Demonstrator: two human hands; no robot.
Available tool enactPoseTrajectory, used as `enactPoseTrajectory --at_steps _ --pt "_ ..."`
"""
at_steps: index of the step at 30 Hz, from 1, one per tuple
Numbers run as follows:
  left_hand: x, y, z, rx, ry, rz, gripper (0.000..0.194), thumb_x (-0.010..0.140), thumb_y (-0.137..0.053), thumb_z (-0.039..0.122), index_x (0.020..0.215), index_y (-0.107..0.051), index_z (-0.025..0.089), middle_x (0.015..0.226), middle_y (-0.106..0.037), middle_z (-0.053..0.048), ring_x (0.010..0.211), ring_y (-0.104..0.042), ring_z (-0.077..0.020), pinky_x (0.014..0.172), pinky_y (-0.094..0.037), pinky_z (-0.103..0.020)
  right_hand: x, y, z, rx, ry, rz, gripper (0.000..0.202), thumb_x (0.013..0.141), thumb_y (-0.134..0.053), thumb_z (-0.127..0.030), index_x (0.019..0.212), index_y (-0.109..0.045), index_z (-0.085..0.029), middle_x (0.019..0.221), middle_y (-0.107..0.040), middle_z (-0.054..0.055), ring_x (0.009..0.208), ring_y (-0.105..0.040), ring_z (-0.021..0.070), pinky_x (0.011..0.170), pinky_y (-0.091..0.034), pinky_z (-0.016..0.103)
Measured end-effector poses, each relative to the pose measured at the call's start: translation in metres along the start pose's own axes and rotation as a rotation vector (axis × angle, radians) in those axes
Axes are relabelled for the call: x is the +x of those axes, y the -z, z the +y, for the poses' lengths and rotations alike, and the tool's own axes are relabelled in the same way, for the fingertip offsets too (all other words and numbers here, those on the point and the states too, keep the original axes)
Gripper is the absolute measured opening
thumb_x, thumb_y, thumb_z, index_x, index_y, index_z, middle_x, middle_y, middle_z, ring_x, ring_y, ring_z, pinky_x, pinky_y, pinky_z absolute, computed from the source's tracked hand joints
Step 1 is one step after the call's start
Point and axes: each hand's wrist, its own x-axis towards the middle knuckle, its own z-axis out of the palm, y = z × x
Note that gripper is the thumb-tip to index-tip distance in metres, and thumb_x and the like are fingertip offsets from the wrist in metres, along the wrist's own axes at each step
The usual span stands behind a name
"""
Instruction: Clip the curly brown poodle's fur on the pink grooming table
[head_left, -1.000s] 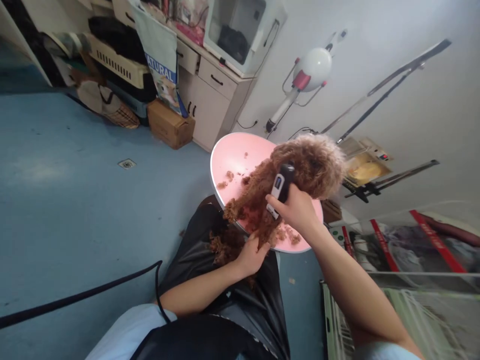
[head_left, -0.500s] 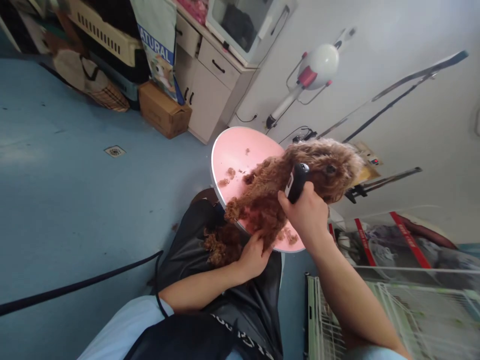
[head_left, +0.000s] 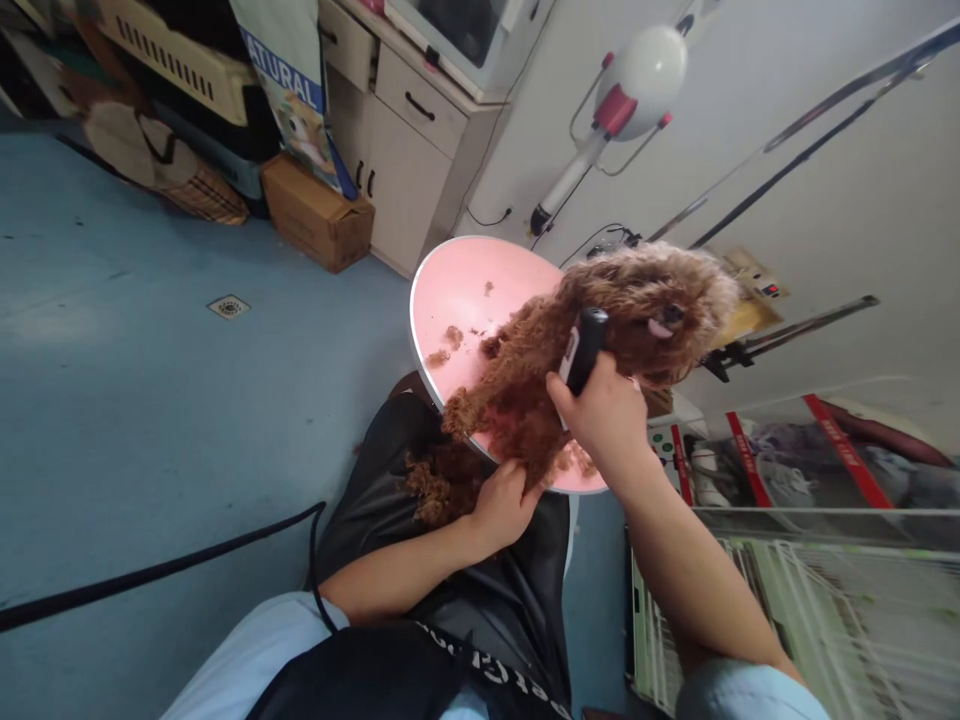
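A curly brown dog (head_left: 525, 360) sits upright on a round pink grooming table (head_left: 465, 275), its face toward me and its tongue showing. My left hand (head_left: 504, 505) is closed around one of the dog's front legs, by the table's near rim. In my right hand (head_left: 611, 415) is a black hair clipper (head_left: 586, 350), held upright against the dog's chest; its cutting end is hidden by hand and fur. Tufts of cut fur (head_left: 454, 337) lie on the table, and a larger heap of fur (head_left: 439, 485) rests on my black apron (head_left: 375, 460).
A white dryer head (head_left: 645, 80) on an arm and metal bars stand behind the table. Left are a cardboard box (head_left: 319, 215), a cabinet (head_left: 409, 180) and a pet carrier (head_left: 176, 65). A wire cage (head_left: 825, 620) is at lower right. A black cord (head_left: 165, 562) crosses the left.
The view has shifted slightly. The dog has turned its head a little and its tongue now shows. My right hand and the clipper have moved slightly; my left hand keeps its grip on the leg.
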Motion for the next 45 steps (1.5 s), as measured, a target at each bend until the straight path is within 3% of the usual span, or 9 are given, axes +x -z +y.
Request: enactPoseTrajectory --at_steps 6,12,18,20,26,32,36,39,45 --pt "-0.003 0.01 0.007 -0.059 0.074 -0.069 0.029 0.091 -0.047 0.039 0.095 -0.065 0.017 0.089 -0.068 -0.01 0.085 -0.064 -0.025 0.08 -0.048 -0.036 -0.007 -0.015 0.002 0.215 0.092 -0.253 0.039 0.084 -0.054 -0.05 0.1 -0.053 -0.015 0.083 -0.07 0.015 0.074 -0.067 0.0283 0.062 -0.043 0.031" --pt "-0.003 0.018 0.012 -0.126 0.142 -0.125 0.032 0.09 -0.047 0.039 0.075 -0.062 0.016 0.062 -0.062 -0.003 0.062 -0.058 -0.0168 0.062 -0.041 -0.026 -0.005 -0.003 0.038 0.41 0.022 0.037 0.04 0.079 -0.057 -0.053 0.099 -0.052 -0.019 0.079 -0.067 0.007 0.072 -0.063 0.0257 0.062 -0.043 0.031" --pt "-0.003 0.013 0.004 -0.165 0.179 -0.096 0.034 0.088 -0.05 0.036 0.061 -0.057 0.017 0.057 -0.06 -0.001 0.056 -0.055 -0.0148 0.059 -0.041 -0.027 -0.02 -0.024 0.029 0.553 0.129 -0.255 0.032 0.08 -0.057 -0.048 0.094 -0.054 -0.019 0.084 -0.067 0.007 0.074 -0.063 0.0232 0.063 -0.044 0.03" --pt "-0.002 0.012 0.004 -0.23 0.148 -0.099 0.035 0.089 -0.049 0.035 0.062 -0.061 0.017 0.061 -0.064 -0.003 0.062 -0.06 -0.0164 0.065 -0.045 -0.028 -0.026 -0.024 0.025 0.579 0.154 -0.281 0.032 0.08 -0.058 -0.048 0.094 -0.054 -0.02 0.084 -0.067 0.006 0.074 -0.063 0.0225 0.063 -0.044 0.03" --pt "0.0 0.015 0.01 -0.201 0.086 -0.026 0.027 0.086 -0.054 0.031 0.104 -0.069 0.017 0.104 -0.071 -0.008 0.103 -0.062 -0.0252 0.094 -0.045 -0.038 -0.017 -0.01 0.018 0.371 -0.011 -0.062 0.044 0.082 -0.054 -0.052 0.105 -0.05 -0.015 0.084 -0.067 0.013 0.075 -0.065 0.0293 0.066 -0.045 0.035" --pt "-0.003 0.012 0.005 -0.41 0.344 -0.083 0.025 0.081 -0.061 0.037 0.072 -0.064 0.013 0.063 -0.065 -0.004 0.057 -0.058 -0.0159 0.058 -0.047 -0.029 -0.025 -0.035 0.01 0.494 0.093 -0.267 0.04 0.083 -0.054 -0.052 0.101 -0.051 -0.017 0.087 -0.067 0.014 0.079 -0.065 0.0291 0.065 -0.045 0.034" --pt "-0.004 0.012 0.0 -0.74 0.519 -0.165 0.044 0.068 -0.073 0.047 0.092 -0.064 0.012 0.077 -0.07 -0.006 0.046 -0.051 -0.0081 0.043 -0.038 -0.021 -0.041 -0.048 0.028 0.74 0.149 -0.263 0.029 0.08 -0.059 -0.045 0.093 -0.053 -0.02 0.081 -0.066 0.006 0.071 -0.062 0.0231 0.061 -0.045 0.031" --pt "-0.003 0.014 0.0 -0.759 0.557 -0.212 0.051 0.062 -0.075 0.054 0.087 -0.065 0.011 0.082 -0.071 -0.009 0.044 -0.051 -0.0066 0.04 -0.035 -0.02 -0.043 -0.05 0.045 0.911 0.315 -0.359 0.021 0.078 -0.062 -0.04 0.081 -0.055 -0.02 0.072 -0.064 0.002 0.065 -0.06 0.0195 0.058 -0.045 0.029" --pt "0.002 0.019 0.007 -0.666 0.483 -0.182 0.041 0.068 -0.072 0.042 0.094 -0.064 0.011 0.077 -0.072 -0.007 0.045 -0.051 -0.0074 0.042 -0.039 -0.021 -0.021 -0.061 0.063 1.043 0.227 -0.034 0.018 0.077 -0.062 -0.036 0.073 -0.054 -0.02 0.065 -0.061 0.001 0.058 -0.056 0.0166 0.052 -0.043 0.027"
